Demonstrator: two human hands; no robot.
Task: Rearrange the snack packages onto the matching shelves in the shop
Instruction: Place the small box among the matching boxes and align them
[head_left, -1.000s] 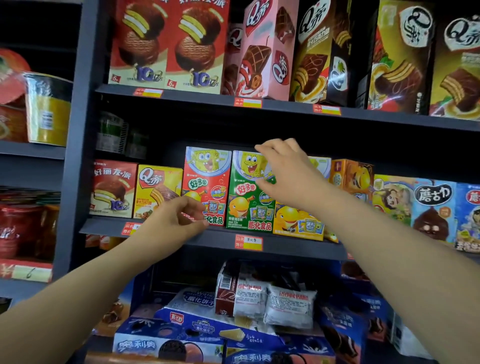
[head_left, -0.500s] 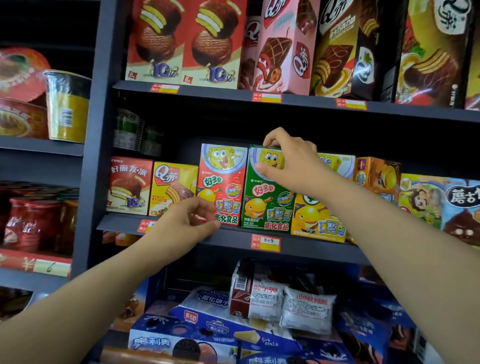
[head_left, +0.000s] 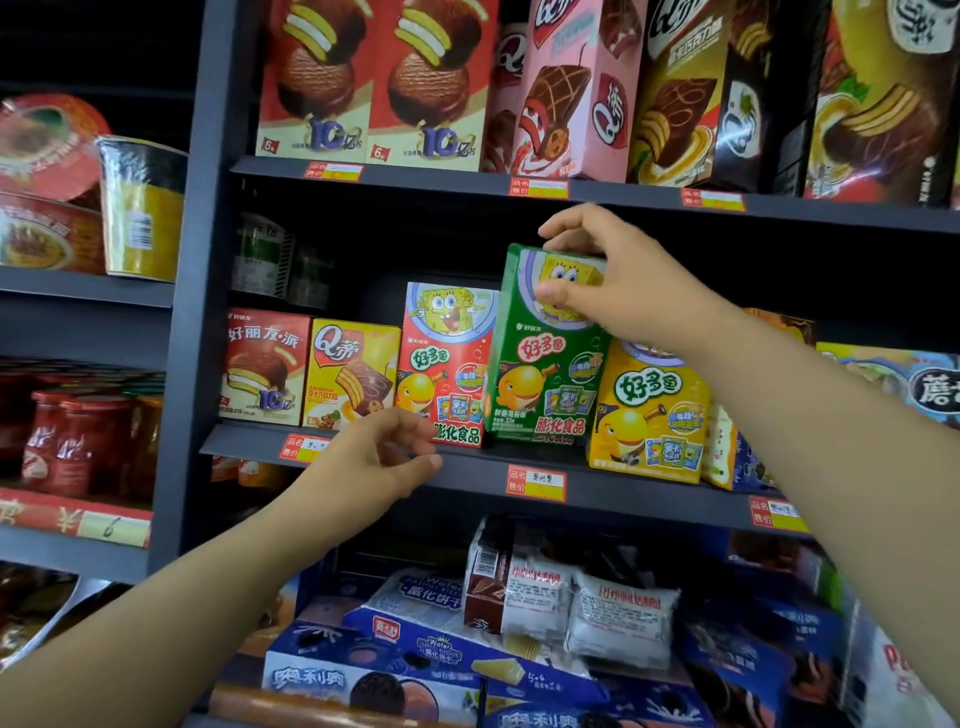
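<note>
My right hand (head_left: 618, 280) grips the top of a green cartoon snack box (head_left: 545, 364), which is raised above its neighbours and tilted, its base just over the middle shelf (head_left: 623, 488). A red box of the same brand (head_left: 447, 358) stands to its left and a yellow one (head_left: 649, 410) to its right. My left hand (head_left: 374, 457) hovers by the shelf's front edge below the red box, fingers loosely curled and holding nothing.
Left of the red box stand a yellow Q box (head_left: 353, 374) and a red pie box (head_left: 265, 364). Tall cake boxes (head_left: 426, 78) fill the top shelf. White packets (head_left: 618, 613) and blue biscuit boxes (head_left: 363, 680) lie below. Noodle cups (head_left: 140, 208) sit at left.
My right hand took hold of the green box by its top and lifted it up out of the row. The left hand stayed by the shelf edge. The view moved closer.
</note>
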